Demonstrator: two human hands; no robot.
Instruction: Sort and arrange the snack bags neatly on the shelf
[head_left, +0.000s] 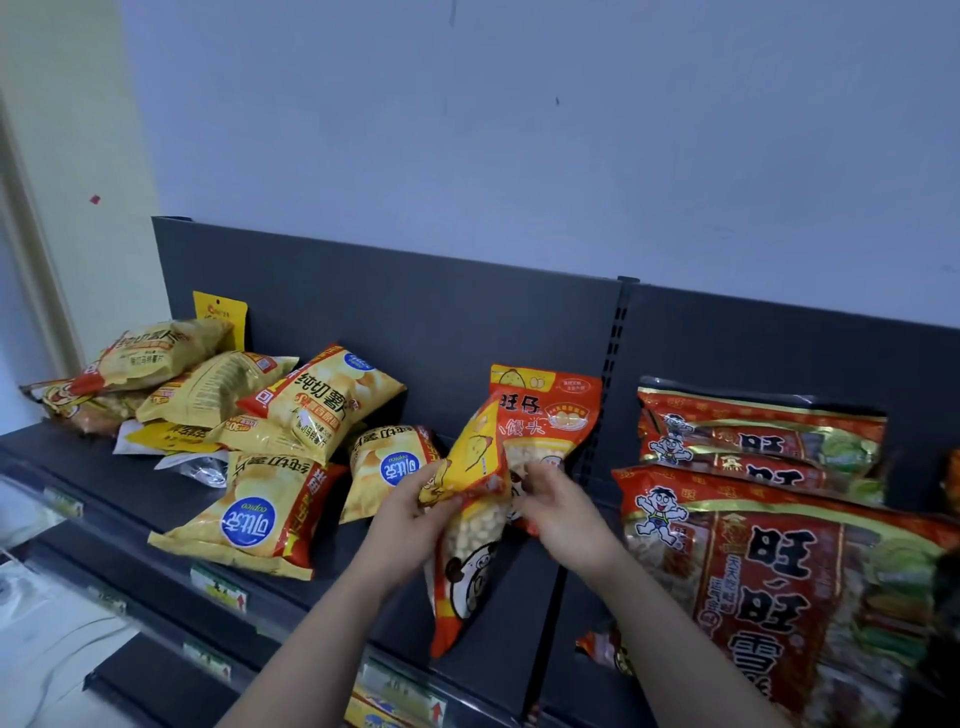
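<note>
My left hand (410, 512) grips an orange and yellow bag of small round snacks (467, 525) by its upper part, and the bag hangs tilted over the dark shelf (498, 613). A second bag of the same kind (550, 415) stands upright against the shelf's back panel. My right hand (558, 506) is at the base of that upright bag with its fingers curled against it. Several yellow potato chip bags (306, 400) lie in a loose heap on the left part of the shelf.
Large red rice cracker bags (769, 561) lie stacked on the right shelf section. A yellow pouch (221, 312) leans on the back panel at far left. Price tags (218, 587) line the shelf's front edge, with lower shelves below.
</note>
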